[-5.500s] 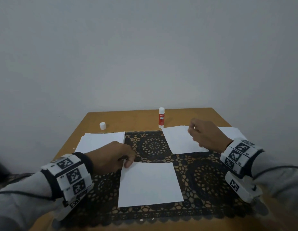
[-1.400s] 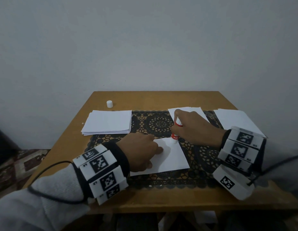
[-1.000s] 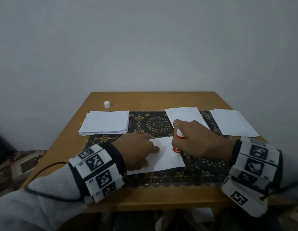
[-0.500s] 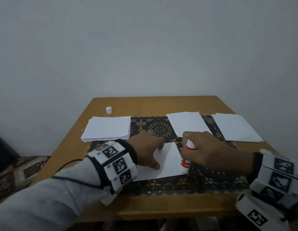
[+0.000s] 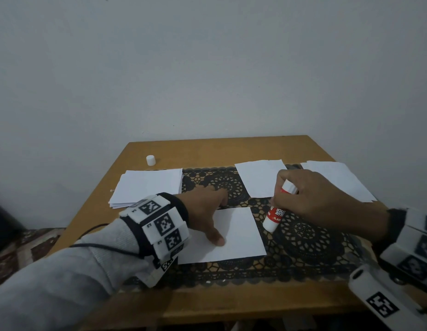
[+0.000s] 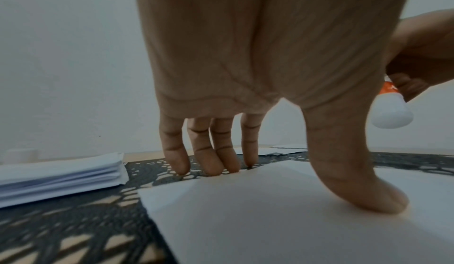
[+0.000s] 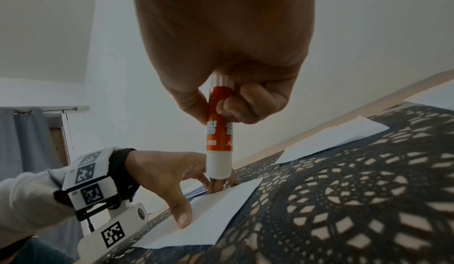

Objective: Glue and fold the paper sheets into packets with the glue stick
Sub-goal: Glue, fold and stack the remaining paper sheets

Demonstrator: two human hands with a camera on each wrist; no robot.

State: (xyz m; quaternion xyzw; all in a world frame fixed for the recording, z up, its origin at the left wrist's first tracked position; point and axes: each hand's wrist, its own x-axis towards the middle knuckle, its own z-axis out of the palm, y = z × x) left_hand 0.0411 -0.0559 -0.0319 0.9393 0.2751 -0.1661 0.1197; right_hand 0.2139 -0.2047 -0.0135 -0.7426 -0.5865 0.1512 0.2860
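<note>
A white paper sheet (image 5: 238,235) lies on the black lace mat (image 5: 310,242) in front of me. My left hand (image 5: 207,211) presses it flat, thumb (image 6: 356,190) on the sheet and straight fingers (image 6: 216,157) at its far edge. My right hand (image 5: 303,194) grips the red and white glue stick (image 5: 274,215), white end down. In the head view the stick hangs just off the sheet's right edge, a little above the mat. The right wrist view shows the glue stick (image 7: 219,140) upright in the fist, above the sheet (image 7: 221,210).
A stack of white sheets (image 5: 148,187) sits at the left of the wooden table (image 5: 207,149), with the white glue cap (image 5: 150,160) behind it. Two more white sheets (image 5: 258,180) (image 5: 339,180) lie at the back right. A wall stands close behind the table.
My right hand ran the glue stick down the sheet's right edge toward me, then drew it off the paper to the right. My left hand stayed pressed on the sheet.
</note>
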